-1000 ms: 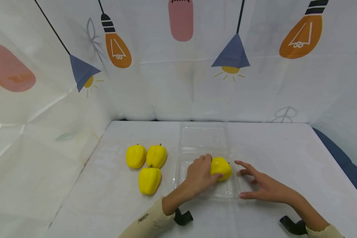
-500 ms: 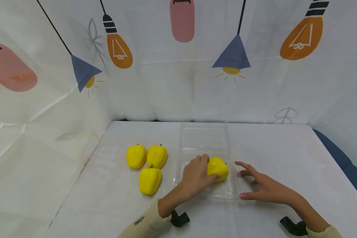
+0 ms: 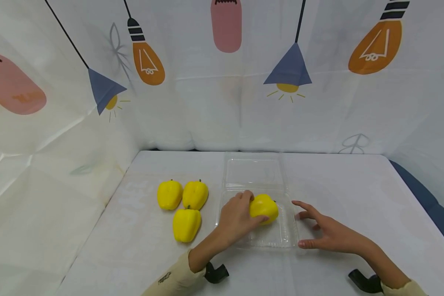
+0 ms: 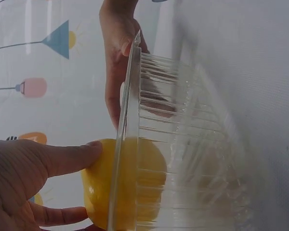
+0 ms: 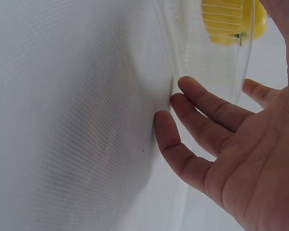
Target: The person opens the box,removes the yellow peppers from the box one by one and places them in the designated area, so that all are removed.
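A yellow bell pepper (image 3: 265, 209) lies tilted in the base of a clear plastic clamshell box (image 3: 287, 232), its stem pointing right. My left hand (image 3: 234, 216) grips the pepper from its left side, thumb toward the near side and fingers toward the far side. In the left wrist view, the same pepper (image 4: 98, 187) shows partly through the box's ribbed wall. At the box's right edge is my right hand (image 3: 329, 235), fingers spread and slightly bent, holding nothing. Whether its fingertips touch the rim I cannot tell.
Three more yellow bell peppers (image 3: 185, 225) sit grouped on the white table (image 3: 133, 246) left of the box. The box's lid (image 3: 254, 170) lies folded back toward the far edge. A printed white curtain (image 3: 207, 111) hangs behind the table.
My left hand has shifted the pepper leftward inside the box, away from its right wall. The right hand has stayed in place.
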The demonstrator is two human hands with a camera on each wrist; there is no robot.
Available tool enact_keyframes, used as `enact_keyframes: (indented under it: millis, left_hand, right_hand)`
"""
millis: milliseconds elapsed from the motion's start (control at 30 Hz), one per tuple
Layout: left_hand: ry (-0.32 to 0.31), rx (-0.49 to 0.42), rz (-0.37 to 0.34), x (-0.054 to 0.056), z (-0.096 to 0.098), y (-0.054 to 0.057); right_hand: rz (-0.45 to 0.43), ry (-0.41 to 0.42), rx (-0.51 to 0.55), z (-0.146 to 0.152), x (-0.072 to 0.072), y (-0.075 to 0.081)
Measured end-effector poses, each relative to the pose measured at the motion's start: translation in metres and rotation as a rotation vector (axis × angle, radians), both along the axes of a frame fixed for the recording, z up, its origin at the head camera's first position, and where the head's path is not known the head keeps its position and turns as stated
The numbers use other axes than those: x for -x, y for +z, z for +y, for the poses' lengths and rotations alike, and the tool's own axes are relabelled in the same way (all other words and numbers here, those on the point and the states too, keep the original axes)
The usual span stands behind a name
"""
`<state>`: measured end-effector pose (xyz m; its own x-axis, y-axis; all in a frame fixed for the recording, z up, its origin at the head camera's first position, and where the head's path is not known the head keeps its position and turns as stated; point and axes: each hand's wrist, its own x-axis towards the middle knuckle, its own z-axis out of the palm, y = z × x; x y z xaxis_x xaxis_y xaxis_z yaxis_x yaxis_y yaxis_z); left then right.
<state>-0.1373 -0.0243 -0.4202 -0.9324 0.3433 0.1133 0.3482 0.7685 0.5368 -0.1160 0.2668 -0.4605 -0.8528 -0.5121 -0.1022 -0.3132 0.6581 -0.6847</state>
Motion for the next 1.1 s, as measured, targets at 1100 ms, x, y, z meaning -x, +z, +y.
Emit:
enact_keyframes:
  millis: [1100]
  left_hand:
    - [0.093, -0.165, 0.013, -0.004, -0.027, 0.001]
  right_hand:
    - [-0.009, -0.007, -0.005, 0.000, 0.000, -0.001]
